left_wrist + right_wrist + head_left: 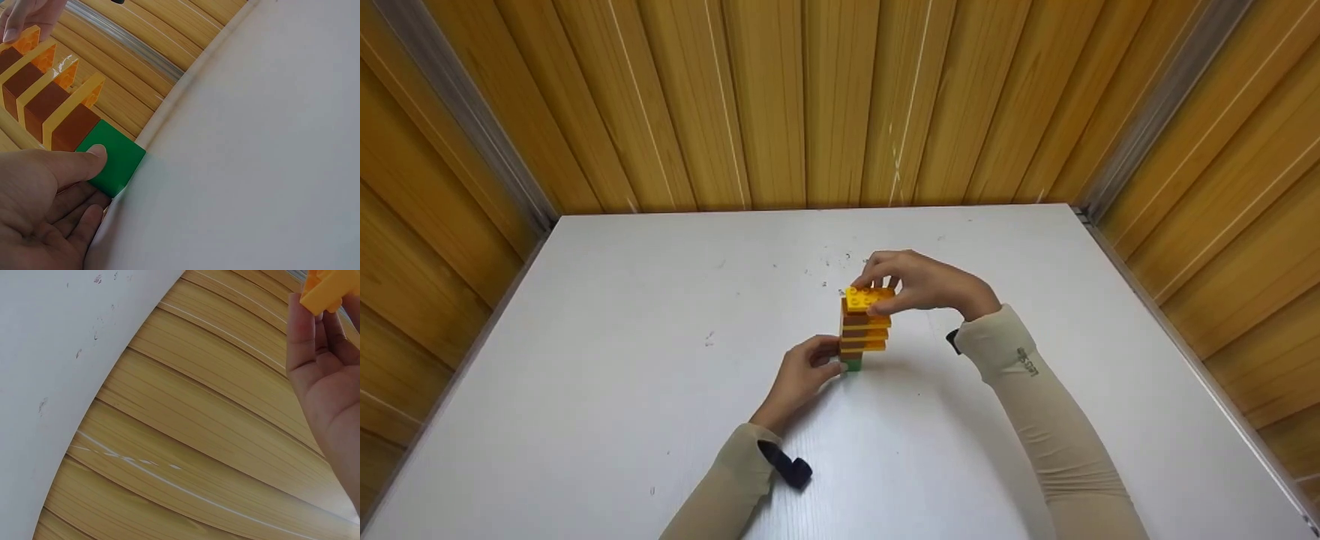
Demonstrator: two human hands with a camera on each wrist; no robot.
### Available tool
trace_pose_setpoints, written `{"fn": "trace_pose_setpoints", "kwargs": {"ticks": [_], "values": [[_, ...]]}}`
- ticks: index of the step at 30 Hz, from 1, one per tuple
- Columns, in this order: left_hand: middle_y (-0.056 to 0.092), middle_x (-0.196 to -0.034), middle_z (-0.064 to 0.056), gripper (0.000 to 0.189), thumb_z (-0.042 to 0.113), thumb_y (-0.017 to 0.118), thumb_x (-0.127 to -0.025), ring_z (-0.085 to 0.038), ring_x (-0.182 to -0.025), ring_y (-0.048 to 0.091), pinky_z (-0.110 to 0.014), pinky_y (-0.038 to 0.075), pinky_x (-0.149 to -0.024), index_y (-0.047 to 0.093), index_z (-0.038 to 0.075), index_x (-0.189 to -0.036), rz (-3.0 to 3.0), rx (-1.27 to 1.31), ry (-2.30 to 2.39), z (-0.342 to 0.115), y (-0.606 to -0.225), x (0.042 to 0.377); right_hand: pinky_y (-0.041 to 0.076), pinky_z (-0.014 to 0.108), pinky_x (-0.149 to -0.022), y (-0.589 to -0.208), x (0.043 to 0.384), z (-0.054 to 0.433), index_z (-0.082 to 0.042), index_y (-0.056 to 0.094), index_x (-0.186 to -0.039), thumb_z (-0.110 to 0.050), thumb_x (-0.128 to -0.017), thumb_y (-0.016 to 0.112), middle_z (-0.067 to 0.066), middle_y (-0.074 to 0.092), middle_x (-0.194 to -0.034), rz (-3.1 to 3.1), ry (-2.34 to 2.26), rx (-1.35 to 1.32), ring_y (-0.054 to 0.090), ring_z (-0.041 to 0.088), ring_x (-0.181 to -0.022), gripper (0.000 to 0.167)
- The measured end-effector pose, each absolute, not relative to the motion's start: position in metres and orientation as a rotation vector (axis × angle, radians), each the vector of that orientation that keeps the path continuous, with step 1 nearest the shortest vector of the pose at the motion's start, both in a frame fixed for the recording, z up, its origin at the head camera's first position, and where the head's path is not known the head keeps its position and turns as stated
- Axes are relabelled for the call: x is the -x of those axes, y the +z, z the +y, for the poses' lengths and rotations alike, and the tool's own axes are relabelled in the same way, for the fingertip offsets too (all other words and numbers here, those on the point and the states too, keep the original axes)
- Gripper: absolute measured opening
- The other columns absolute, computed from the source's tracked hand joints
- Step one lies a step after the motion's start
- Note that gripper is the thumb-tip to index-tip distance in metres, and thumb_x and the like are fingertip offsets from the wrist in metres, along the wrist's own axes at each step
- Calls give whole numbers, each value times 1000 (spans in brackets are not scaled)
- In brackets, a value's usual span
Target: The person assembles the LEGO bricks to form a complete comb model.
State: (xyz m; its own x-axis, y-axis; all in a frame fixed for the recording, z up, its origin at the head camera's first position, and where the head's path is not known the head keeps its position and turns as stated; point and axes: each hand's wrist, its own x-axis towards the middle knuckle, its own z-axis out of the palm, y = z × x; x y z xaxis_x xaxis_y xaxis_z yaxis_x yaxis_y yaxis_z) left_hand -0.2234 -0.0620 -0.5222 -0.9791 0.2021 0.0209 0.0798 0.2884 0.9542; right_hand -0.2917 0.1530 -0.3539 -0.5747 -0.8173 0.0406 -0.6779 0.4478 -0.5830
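A tower of toy building bricks (851,330) stands upright on the white table. Its base is a green brick (121,160), above which brown bricks (48,103) alternate with yellow bricks that jut out to the right. Low on the tower, my left hand (801,379) grips the green brick, its thumb pressed flat on one face in the left wrist view. At the top, my right hand (934,285) pinches the uppermost yellow brick (858,298) between thumb and fingers, studs facing up. The right wrist view shows that yellow brick at the fingertips (302,326).
The white table (607,360) has small dark marks beyond the tower. Wood-patterned panel walls (840,105) rise behind it and on both sides. A black strap (787,465) hangs off the left sleeve.
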Motion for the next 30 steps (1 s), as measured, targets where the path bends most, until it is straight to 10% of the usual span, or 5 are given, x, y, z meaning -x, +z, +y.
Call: {"fn": "trace_pose_setpoints", "kwargs": {"ticks": [30], "values": [[65, -123, -5, 36, 8, 67, -88, -20, -113, 62, -34, 50, -102, 62, 13, -122, 2424, -293, 1810, -63, -522, 224, 55, 38, -87, -345, 286, 144, -8, 67, -119, -14, -85, 72, 7, 62, -107, 2482, -715, 1247, 57, 23, -98, 34]]}}
